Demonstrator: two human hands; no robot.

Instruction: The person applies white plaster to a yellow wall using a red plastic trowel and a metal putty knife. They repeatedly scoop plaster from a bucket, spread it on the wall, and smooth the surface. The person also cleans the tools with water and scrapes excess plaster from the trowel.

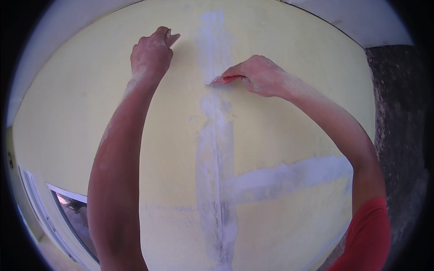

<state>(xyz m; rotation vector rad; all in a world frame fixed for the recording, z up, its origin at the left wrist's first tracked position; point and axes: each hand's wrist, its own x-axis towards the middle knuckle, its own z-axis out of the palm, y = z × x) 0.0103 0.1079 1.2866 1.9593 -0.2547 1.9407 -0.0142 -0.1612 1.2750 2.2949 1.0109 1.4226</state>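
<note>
1. Red-handled putty knife, whitish-smeared, tilts high over the pale, ragged vertical filler strip.
2. Right hand, right of the strip, grasps it by the handle.
3. Left hand, left of the strip, clasps a flat brownish scraper.

Soft, diffuse light on wall; straight edges bow toward frame's rim; corners black; fine detail slightly blurred.

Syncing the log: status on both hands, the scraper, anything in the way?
Right-hand grip: on red scraper. Blade at pale vertical strip on yellow wall. Left-hand grip: on thin flat piece, mostly hidden. No obstruction visible at blade.
</note>
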